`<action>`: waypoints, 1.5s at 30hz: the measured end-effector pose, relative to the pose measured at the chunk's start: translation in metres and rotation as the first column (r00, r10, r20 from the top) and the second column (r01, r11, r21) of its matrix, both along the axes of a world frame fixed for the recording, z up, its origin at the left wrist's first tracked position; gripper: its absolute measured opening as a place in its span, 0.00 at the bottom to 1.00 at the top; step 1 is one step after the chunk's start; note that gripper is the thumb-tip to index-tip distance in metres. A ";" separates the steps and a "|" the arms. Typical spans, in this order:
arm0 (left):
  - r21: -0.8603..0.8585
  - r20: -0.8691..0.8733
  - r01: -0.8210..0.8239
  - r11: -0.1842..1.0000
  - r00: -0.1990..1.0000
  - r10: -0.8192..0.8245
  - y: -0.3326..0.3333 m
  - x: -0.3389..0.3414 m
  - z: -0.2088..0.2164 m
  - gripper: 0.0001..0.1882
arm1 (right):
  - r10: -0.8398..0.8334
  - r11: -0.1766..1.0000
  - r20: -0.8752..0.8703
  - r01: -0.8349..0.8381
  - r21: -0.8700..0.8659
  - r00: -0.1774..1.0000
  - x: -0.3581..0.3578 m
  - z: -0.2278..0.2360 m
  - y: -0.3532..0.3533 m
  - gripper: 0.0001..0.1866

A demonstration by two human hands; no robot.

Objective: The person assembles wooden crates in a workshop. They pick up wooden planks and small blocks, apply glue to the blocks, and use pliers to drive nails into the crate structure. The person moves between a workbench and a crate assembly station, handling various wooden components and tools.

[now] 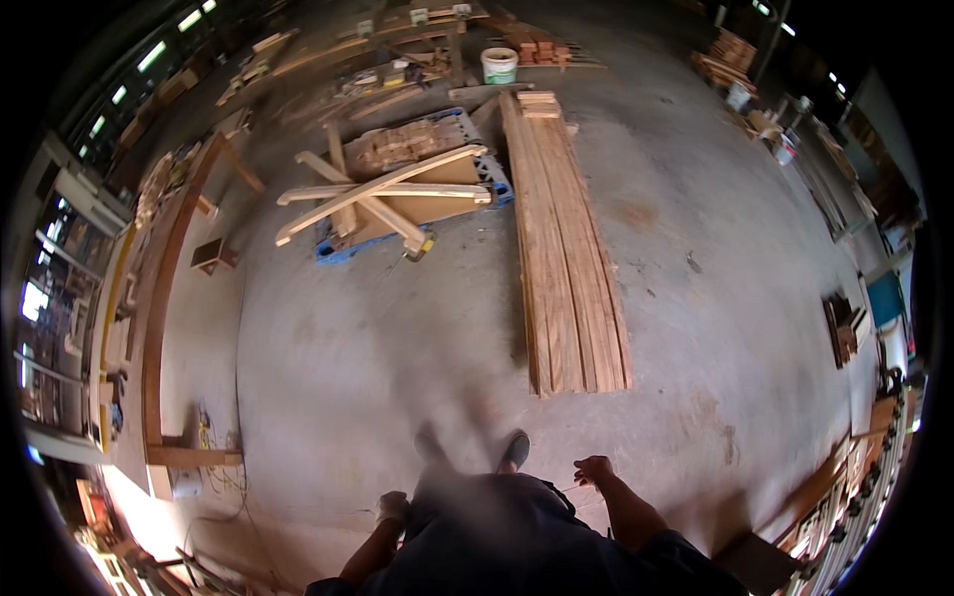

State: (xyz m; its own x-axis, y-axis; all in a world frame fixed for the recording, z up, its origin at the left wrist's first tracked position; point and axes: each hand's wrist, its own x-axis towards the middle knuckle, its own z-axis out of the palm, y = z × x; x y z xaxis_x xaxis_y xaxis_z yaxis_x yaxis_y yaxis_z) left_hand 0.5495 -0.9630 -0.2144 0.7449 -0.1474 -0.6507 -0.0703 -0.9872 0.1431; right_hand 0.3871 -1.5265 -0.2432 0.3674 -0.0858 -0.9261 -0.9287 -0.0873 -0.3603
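My left hand hangs low beside my body, its fingers curled in. On the other side my right hand is held out a little from my hip, with the fingers bent together. A faint thin line shows beside each hand; whether either hand holds it is too small to tell. Ahead of my feet lies a long stack of brown timber boards, which neither hand touches. Farther left, several pale wooden beams lie crossed over a blue pallet.
A long wooden workbench runs along the left, with a small wooden stool-like piece beside it. At the back stands a white bucket. A cable trails on the floor at lower left. A dark wooden piece stands at right.
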 end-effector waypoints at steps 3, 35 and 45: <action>0.033 -0.010 -0.186 0.982 0.982 0.187 -0.025 0.001 0.034 0.12 | -0.265 0.961 -0.057 0.259 -0.093 0.963 0.022 0.026 0.006 0.18; -0.105 -0.110 -0.907 0.409 0.419 0.901 0.193 -0.050 0.059 0.21 | 0.355 0.931 0.040 -0.349 -0.105 0.934 0.345 0.029 0.240 0.14; -0.033 -0.196 -0.855 0.518 0.513 0.835 0.179 -0.003 0.031 0.22 | 0.524 0.844 0.207 -0.537 0.008 0.826 0.537 0.019 0.315 0.12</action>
